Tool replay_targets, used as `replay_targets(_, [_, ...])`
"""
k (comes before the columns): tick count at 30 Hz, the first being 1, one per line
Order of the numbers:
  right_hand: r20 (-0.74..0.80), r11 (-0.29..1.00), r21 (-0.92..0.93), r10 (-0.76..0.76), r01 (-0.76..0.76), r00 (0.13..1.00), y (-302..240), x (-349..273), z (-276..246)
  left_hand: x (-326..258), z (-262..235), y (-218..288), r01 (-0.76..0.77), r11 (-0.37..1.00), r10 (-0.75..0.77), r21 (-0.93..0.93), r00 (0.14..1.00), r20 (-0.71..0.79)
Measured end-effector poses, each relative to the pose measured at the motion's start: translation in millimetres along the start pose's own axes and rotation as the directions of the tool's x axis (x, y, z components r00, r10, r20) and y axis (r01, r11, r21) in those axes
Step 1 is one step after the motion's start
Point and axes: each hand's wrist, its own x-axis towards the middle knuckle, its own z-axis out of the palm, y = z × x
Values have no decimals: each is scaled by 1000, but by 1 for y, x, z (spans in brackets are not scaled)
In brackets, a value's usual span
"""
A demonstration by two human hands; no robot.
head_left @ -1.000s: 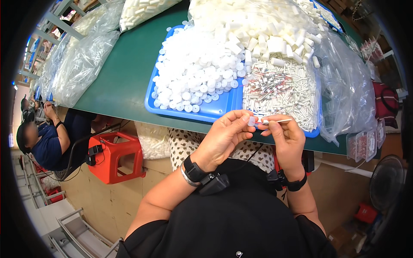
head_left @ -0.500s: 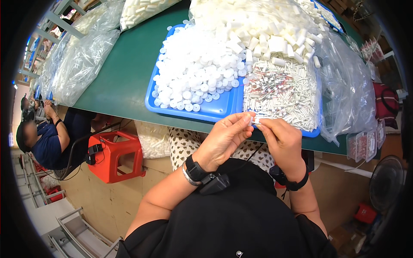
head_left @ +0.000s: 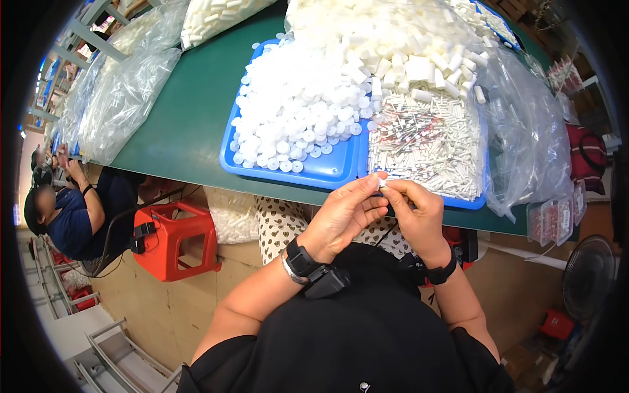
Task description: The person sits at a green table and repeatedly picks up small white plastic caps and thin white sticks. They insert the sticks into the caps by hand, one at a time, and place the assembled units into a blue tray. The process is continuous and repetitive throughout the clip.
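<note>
A worker's left hand [head_left: 346, 219] and right hand [head_left: 420, 215] are pinching a white piece [head_left: 382, 184] between meeting fingertips, a blue tray [head_left: 333, 170] sitting just beyond; a slackening pinch could be dropping it below them.

The small piece [head_left: 382, 185] we hold is white; our desk [head_left: 177, 111] is dark green. Our tray [head_left: 327, 172] is bright blue, its discs [head_left: 282, 118] milky white, the sticks [head_left: 442, 167] white flecked with red. Our shirt [head_left: 341, 327] is black, our trousers [head_left: 278, 217] cream with dark heart shapes.
</note>
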Motion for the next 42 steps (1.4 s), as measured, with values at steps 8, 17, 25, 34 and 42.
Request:
replay_targets(8, [40, 985, -93, -142, 146, 989, -6, 7, -4, -4, -3, 11, -25, 987, 22, 161, 999, 23])
replay_targets(17, [124, 999, -54, 3, 4, 992, -11, 1, -6, -1, -7, 3, -24, 1000, 23, -2, 999, -39])
replay_targets(25, [201, 586, -734, -297, 345, 933, 44, 45, -54, -3, -7, 7, -74, 995, 73, 71, 997, 17])
replay_targets(34, [415, 421, -760, -272, 495, 868, 47, 54, -58, -7, 3, 15, -118, 986, 124, 118, 992, -39])
replay_targets(42, [192, 781, -530, -268, 329, 944, 33, 43, -57, -6, 11, 18, -184, 977, 190, 109, 980, -50])
